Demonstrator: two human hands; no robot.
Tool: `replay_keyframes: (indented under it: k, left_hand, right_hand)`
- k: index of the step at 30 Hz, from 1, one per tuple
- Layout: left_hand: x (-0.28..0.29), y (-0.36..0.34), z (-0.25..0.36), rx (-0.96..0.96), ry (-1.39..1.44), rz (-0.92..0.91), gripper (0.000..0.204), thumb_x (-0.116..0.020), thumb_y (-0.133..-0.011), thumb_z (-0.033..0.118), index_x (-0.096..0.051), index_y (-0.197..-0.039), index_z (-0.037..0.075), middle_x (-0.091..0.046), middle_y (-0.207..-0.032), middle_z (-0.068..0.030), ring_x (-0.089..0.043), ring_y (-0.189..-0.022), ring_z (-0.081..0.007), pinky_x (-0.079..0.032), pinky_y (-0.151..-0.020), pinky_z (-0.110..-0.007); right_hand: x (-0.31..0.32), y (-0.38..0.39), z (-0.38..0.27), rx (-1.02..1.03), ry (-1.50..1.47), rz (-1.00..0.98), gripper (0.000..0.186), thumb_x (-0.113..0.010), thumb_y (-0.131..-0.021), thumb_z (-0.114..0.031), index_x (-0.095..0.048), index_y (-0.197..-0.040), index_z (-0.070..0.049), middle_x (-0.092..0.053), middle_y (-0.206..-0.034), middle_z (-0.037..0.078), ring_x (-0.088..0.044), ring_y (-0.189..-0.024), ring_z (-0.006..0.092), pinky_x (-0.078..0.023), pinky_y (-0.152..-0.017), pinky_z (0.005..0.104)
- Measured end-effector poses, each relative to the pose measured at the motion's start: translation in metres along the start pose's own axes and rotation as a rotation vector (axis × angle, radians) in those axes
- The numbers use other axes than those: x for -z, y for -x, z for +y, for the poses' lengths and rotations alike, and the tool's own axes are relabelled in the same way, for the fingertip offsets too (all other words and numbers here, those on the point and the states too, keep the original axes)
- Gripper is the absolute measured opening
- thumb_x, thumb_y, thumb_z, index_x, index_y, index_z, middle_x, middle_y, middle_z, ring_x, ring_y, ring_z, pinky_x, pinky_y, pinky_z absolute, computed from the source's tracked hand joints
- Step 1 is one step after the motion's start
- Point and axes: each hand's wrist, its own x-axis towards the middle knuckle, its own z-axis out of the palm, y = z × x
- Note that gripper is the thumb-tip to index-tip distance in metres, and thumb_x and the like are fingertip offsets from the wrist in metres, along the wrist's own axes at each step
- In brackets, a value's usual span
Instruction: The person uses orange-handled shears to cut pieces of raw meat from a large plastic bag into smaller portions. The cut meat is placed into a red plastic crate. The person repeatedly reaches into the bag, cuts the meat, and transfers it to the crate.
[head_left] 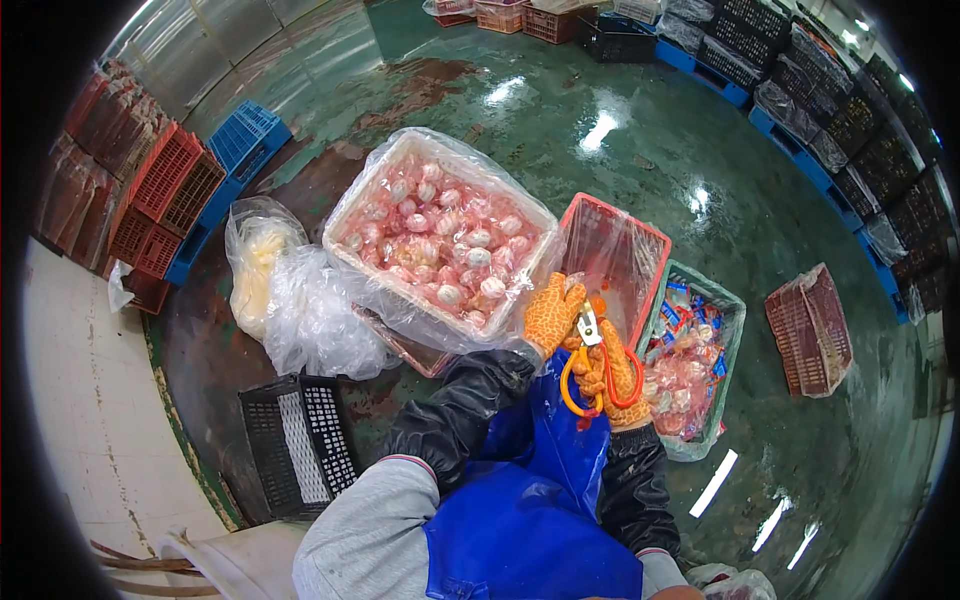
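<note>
My right hand (622, 372), in an orange patterned glove, is closed round a pair of scissors (589, 327). Their metal part points up, and the yellow and red handle loops hang below. My left hand (553, 313), in a matching glove, is closed beside the scissors' metal end; whatever its fingers pinch is hidden. Left of it stands a white crate (537, 203) lined with clear film and full of egg-like, pink-and-white pieces (450, 240) in clear wrap. Beyond both hands sits a red crate (655, 235), also film-lined, with small orange pieces near its close end.
To the right, a green crate (738, 310) holds wrapped pieces and blue-red packets. Clear plastic bags (325, 315) lie left, above a black crate (255, 430). A dark red crate (810, 335) stands on the wet green floor. Stacked crates on blue pallets line both sides.
</note>
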Motion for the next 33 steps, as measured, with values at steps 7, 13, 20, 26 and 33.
replay_keyframes:
  k: [7, 13, 20, 26, 33]
  left_hand:
    - [-0.014, -0.007, -0.035, 0.079, 0.202, -0.045, 0.039, -0.057, -0.085, 0.035, -0.048, -0.105, 0.003, -0.058, -0.094, -0.0127, -0.057, -0.083, -0.0197, -0.046, -0.071, -0.033]
    - [0.039, 0.009, -0.06, -0.052, 0.069, 0.161, 0.066, -0.061, -0.078, 0.042, -0.038, -0.123, -0.001, -0.053, -0.106, -0.0203, -0.051, -0.098, -0.0319, -0.04, -0.085, -0.04]
    - [0.116, -0.04, -0.112, 0.012, -0.839, 0.162, 0.072, -0.061, -0.072, 0.029, -0.03, -0.132, 0.003, -0.042, -0.125, -0.0194, -0.037, -0.118, -0.0362, -0.028, -0.098, -0.047]
    - [0.113, -0.062, -0.116, -0.377, -1.123, 0.009, 0.069, -0.061, -0.072, 0.025, -0.032, -0.134, 0.015, -0.035, -0.132, -0.015, -0.035, -0.121, -0.0346, -0.03, -0.097, -0.049]
    - [0.106, -0.087, -0.113, -0.186, -1.007, -0.038, 0.026, -0.05, -0.08, 0.02, -0.055, -0.104, 0.013, -0.056, -0.103, -0.0107, -0.055, -0.097, -0.0297, -0.045, -0.078, -0.043]
  right_hand:
    - [-0.018, 0.01, -0.001, 0.042, 0.396, 0.224, 0.057, -0.041, -0.088, -0.051, -0.051, -0.108, 0.002, -0.052, -0.068, 0.008, -0.041, -0.042, 0.0109, -0.033, -0.036, 0.0184]
    - [0.033, 0.06, -0.009, 0.376, -0.034, 0.203, 0.044, -0.044, -0.09, -0.033, -0.049, -0.113, 0.005, -0.055, -0.078, 0.01, -0.049, -0.054, 0.0126, -0.041, -0.046, 0.021]
    - [0.083, 0.098, 0.009, 0.581, 0.104, 0.421, 0.034, -0.046, -0.088, -0.017, -0.048, -0.113, 0.005, -0.056, -0.087, 0.011, -0.055, -0.069, 0.0184, -0.048, -0.063, 0.0284]
    - [0.066, 0.094, 0.015, 0.521, 0.056, 0.422, 0.035, -0.045, -0.088, -0.016, -0.049, -0.113, 0.007, -0.056, -0.088, 0.011, -0.054, -0.067, 0.0167, -0.047, -0.061, 0.0256]
    - [0.048, 0.094, 0.015, 0.503, 0.013, 0.393, 0.034, -0.047, -0.087, -0.016, -0.049, -0.114, 0.006, -0.057, -0.085, 0.013, -0.057, -0.068, 0.0172, -0.05, -0.06, 0.0268]
